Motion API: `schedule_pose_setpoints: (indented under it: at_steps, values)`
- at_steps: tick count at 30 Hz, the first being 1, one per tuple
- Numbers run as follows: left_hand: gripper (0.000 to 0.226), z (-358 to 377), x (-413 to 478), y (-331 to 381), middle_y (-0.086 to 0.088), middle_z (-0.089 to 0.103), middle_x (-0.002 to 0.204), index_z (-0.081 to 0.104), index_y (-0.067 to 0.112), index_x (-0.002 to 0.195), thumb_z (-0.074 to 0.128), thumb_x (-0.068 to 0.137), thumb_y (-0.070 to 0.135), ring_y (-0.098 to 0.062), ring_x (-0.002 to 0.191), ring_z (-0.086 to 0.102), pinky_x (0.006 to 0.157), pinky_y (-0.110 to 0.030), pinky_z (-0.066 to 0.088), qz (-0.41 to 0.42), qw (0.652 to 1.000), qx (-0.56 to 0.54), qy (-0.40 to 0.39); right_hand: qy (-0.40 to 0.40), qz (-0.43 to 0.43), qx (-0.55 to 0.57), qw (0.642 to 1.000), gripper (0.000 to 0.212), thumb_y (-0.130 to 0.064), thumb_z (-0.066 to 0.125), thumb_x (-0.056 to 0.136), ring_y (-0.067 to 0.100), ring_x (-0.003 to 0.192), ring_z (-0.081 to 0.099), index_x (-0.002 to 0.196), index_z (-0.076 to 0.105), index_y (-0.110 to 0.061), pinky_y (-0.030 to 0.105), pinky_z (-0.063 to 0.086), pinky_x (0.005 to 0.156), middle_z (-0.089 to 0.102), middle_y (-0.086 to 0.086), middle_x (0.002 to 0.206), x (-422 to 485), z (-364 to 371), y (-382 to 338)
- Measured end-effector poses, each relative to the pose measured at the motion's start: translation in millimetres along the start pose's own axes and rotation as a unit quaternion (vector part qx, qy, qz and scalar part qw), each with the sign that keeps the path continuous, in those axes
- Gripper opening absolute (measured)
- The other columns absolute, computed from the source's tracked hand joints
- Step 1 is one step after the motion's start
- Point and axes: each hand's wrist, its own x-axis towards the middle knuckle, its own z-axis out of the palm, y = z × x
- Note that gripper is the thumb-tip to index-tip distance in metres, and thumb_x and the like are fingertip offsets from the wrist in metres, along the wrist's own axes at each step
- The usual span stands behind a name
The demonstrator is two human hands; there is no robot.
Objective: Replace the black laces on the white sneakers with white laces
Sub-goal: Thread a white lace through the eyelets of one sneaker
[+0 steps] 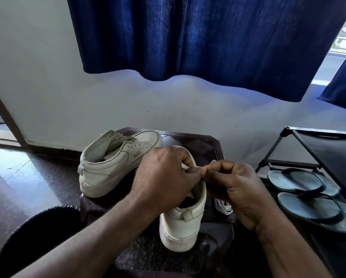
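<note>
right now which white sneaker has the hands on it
The nearer sneaker, heel toward the camera, where the left hand and right hand meet; the far sneaker sits untouched, eyelets empty.

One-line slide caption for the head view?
Left hand and right hand pinch a white lace over the near sneaker; far sneaker unlaced.

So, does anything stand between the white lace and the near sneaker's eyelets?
Nothing visible does. The left hand and right hand pinch the lace right at the top of the sneaker; its eyelets are hidden under them.
</note>
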Motion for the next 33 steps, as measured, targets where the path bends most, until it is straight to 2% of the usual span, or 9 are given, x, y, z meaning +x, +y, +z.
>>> schedule_pose_setpoints:
  at_steps: [9, 11, 14, 19, 21, 23, 28, 31, 33]
  values:
    - [0.018, -4.4, 7.2, -7.9, 0.035, 0.052, 0.051, 0.076, 0.026, 0.075, 0.078, 0.089, 0.037, 0.008, 0.050, 0.051, 0.048, -0.010, 0.032, -0.024, 0.998, -0.015, -0.064, -0.018, 0.029, 0.020, 0.999, 0.018, -0.022, 0.073, 0.084, 0.017, 0.071, 0.070, 0.091, 0.072, -0.006, 0.026, 0.055, 0.058, 0.073, 0.013, 0.085, 2.5, -0.3, 4.5]
    - [0.017, -4.3, 7.9, -9.6, 0.029, 0.055, 0.050, 0.077, 0.027, 0.077, 0.078, 0.088, 0.040, 0.005, 0.050, 0.052, 0.047, -0.011, 0.032, -0.034, 0.996, -0.019, -0.077, -0.021, 0.037, 0.023, 0.999, 0.014, -0.019, 0.070, 0.087, 0.015, 0.064, 0.067, 0.094, 0.071, -0.007, 0.026, 0.053, 0.055, 0.071, 0.010, 0.080, 4.8, 2.6, 7.4]
    - [0.017, -5.6, 9.7, -13.9, 0.015, 0.070, 0.069, 0.079, 0.029, 0.080, 0.078, 0.087, 0.044, 0.000, 0.066, 0.062, 0.056, -0.016, 0.039, -0.048, 0.994, -0.027, -0.092, -0.013, 0.023, 0.017, 1.000, 0.009, -0.010, 0.064, 0.098, 0.014, 0.063, 0.066, 0.097, 0.069, -0.003, 0.025, 0.054, 0.055, 0.071, 0.010, 0.079, 9.3, 8.7, 11.8]
    - [0.024, -9.5, 10.0, -19.0, 0.017, 0.056, 0.049, 0.076, 0.025, 0.071, 0.077, 0.091, 0.039, 0.002, 0.041, 0.049, 0.045, -0.013, 0.036, -0.100, 0.981, -0.113, -0.124, 0.160, -0.051, -0.058, 0.984, 0.023, -0.013, 0.061, 0.103, 0.013, 0.068, 0.057, 0.081, 0.068, -0.014, 0.028, 0.048, 0.060, 0.063, 0.002, 0.073, 25.8, -24.9, 12.4]
    - [0.024, -9.3, 10.1, -20.5, 0.014, 0.056, 0.050, 0.077, 0.023, 0.072, 0.077, 0.091, 0.037, 0.002, 0.041, 0.046, 0.044, -0.014, 0.036, -0.117, 0.975, -0.144, -0.126, 0.252, -0.083, -0.120, 0.957, 0.025, -0.017, 0.064, 0.102, 0.020, 0.070, 0.055, 0.077, 0.066, -0.016, 0.033, 0.048, 0.063, 0.063, 0.003, 0.074, 31.9, -46.4, 15.3]
    - [0.024, -7.6, 9.9, -20.7, 0.013, 0.056, 0.050, 0.077, 0.022, 0.072, 0.077, 0.090, 0.036, 0.001, 0.043, 0.045, 0.044, -0.014, 0.036, -0.124, 0.972, -0.157, -0.126, 0.280, -0.114, -0.250, 0.920, 0.018, -0.023, 0.070, 0.097, 0.021, 0.075, 0.060, 0.079, 0.067, -0.019, 0.035, 0.049, 0.072, 0.068, -0.001, 0.079, 32.1, -53.0, 17.4]
    - [0.021, -5.6, 10.6, -19.2, 0.013, 0.060, 0.058, 0.074, 0.019, 0.070, 0.076, 0.089, 0.029, 0.002, 0.051, 0.051, 0.047, -0.015, 0.040, -0.110, 0.974, -0.158, -0.117, 0.115, -0.214, -0.309, 0.920, 0.005, -0.025, 0.077, 0.093, 0.006, 0.097, 0.069, 0.098, 0.075, -0.026, 0.027, 0.052, 0.088, 0.075, -0.012, 0.101, 19.1, -18.0, 17.9]
    - [0.020, -6.0, 10.9, -19.0, 0.003, 0.067, 0.072, 0.074, 0.019, 0.071, 0.075, 0.088, 0.029, -0.003, 0.059, 0.056, 0.053, -0.021, 0.045, -0.107, 0.973, -0.172, -0.112, 0.039, -0.201, -0.273, 0.940, 0.005, -0.019, 0.072, 0.096, 0.015, 0.094, 0.072, 0.095, 0.077, -0.019, 0.036, 0.059, 0.086, 0.076, -0.005, 0.099, 18.7, -5.4, 20.4]
    - [0.020, -6.3, 9.7, -19.2, -0.002, 0.069, 0.077, 0.075, 0.021, 0.071, 0.076, 0.088, 0.032, -0.007, 0.061, 0.057, 0.056, -0.028, 0.048, -0.115, 0.969, -0.184, -0.117, 0.025, -0.182, -0.245, 0.952, 0.006, -0.017, 0.071, 0.097, 0.014, 0.095, 0.072, 0.096, 0.076, -0.018, 0.033, 0.059, 0.088, 0.076, -0.004, 0.098, 19.6, -3.8, 19.3]
